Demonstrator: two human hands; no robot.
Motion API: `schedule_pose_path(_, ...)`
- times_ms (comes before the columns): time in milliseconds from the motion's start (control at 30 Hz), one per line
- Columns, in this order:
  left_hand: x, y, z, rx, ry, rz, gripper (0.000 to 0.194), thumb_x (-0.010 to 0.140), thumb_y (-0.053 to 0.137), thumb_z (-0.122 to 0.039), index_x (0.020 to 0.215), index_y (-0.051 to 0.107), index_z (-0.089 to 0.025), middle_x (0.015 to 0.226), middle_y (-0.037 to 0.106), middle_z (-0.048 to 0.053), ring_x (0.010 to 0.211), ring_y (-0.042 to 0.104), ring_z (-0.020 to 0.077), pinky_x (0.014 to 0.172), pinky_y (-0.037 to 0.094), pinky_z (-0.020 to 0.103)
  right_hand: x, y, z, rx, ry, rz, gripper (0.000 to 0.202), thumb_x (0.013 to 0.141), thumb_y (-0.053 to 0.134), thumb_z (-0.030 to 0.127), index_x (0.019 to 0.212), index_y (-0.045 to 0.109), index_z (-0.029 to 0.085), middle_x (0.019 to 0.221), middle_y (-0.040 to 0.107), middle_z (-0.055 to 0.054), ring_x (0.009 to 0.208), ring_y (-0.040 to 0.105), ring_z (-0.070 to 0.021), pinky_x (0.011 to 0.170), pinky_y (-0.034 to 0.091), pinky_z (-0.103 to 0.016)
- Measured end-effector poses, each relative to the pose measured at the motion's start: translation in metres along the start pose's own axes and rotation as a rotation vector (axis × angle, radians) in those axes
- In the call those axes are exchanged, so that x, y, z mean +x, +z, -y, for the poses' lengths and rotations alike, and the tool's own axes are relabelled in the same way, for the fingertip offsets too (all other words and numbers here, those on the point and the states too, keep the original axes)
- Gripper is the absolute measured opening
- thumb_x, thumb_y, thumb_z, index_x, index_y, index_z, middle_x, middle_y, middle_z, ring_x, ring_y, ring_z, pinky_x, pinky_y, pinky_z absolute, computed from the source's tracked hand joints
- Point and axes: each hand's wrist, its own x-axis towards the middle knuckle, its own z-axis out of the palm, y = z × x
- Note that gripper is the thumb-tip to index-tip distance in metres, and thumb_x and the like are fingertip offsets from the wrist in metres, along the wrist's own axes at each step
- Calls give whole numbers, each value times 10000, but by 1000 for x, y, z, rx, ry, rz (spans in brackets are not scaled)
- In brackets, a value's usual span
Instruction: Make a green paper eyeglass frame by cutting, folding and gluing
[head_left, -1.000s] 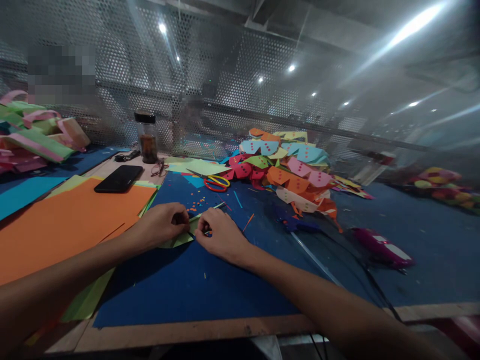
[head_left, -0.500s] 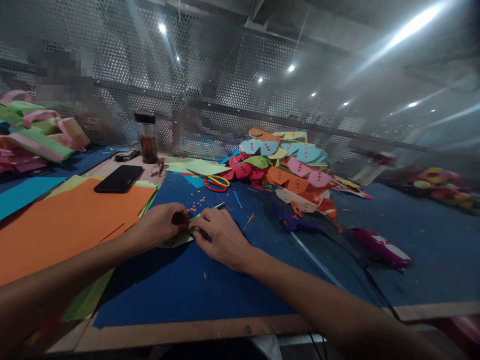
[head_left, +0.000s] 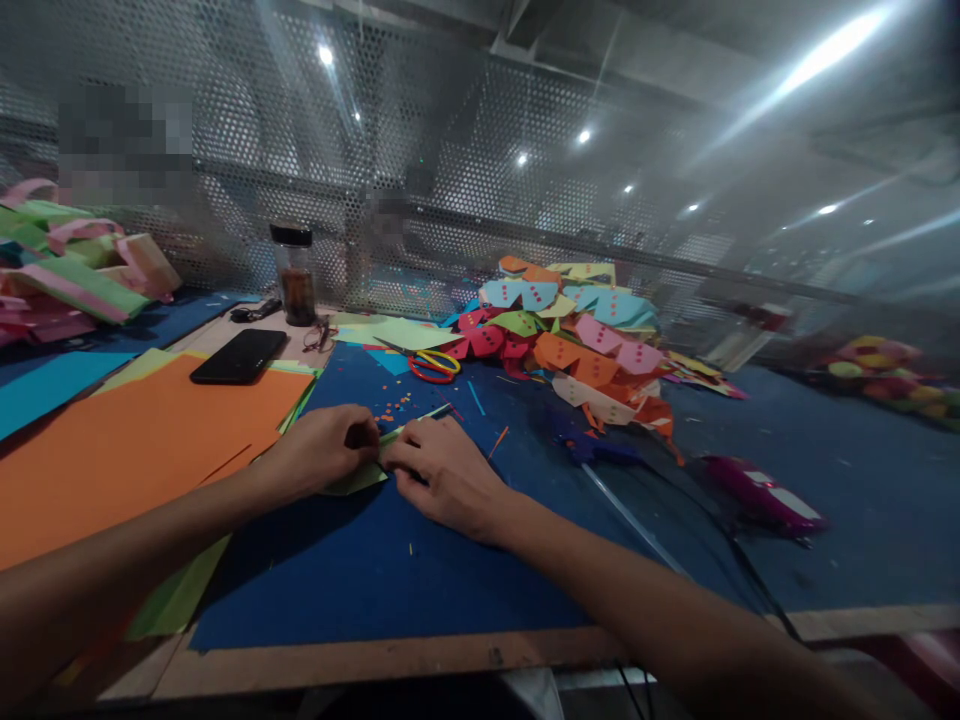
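The fingers of the left hand (head_left: 334, 450) are curled, thumb toward forefinger, and seem to pinch a pale green paper (head_left: 358, 482). Just beside them, the fingers of the right hand (head_left: 444, 478) are bent and drawn together over the same paper; their tips are hidden, so I cannot tell whether they pinch it or only press. The paper is low over the blue top of the table (head_left: 360, 590), partly covered by both hands.

Just beyond the hands lie small orange scraps (head_left: 390, 410), with a blue strip (head_left: 477, 398) and an orange strip (head_left: 497, 442) to the right. Farther back are scissors (head_left: 435, 367) with red and yellow handles.

On the left, orange sheets (head_left: 150, 430) spread under the left forearm, a black phone (head_left: 238, 357) at their far edge and a dark-lidded jar (head_left: 298, 280) upright behind it. On the right, a dotted heap of coloured paper shapes (head_left: 589, 345) stands near a blue glue gun (head_left: 600, 447) and a magenta object (head_left: 765, 497). A perforated screen (head_left: 435, 130) backs everything.
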Motion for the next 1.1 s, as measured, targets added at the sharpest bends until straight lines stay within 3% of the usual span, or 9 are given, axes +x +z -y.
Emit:
schedule_pose_path(633,-1,-2,-2,-20,3,7,140,774,583,-282,845,685,-219,813,733,19,740,657,205,624,415,275,-5,-1,-3,57,-12,-26,190,861,526,109,996,636,186,996,658,-60,944,560,-204,792,358,-322)
schedule_pose_path(900,-2,-3,-2,-10,11,0,153,762,570,-230,855,689,-216,818,729,17,741,655,197,627,413,269,-4,-1,-3,56,1,-19,156,825,516,84,892,618,180,931,644,-57,901,552,-201,785,363,-324)
schedule_pose_path(1100,-2,-4,-3,-15,12,6,132,771,576,-251,836,686,-218,793,732,10,722,656,193,613,408,262,-3,3,-3,46,-22,-8,304,848,528,97,1104,658,197,1027,647,-69,958,539,-213,817,373,-339)
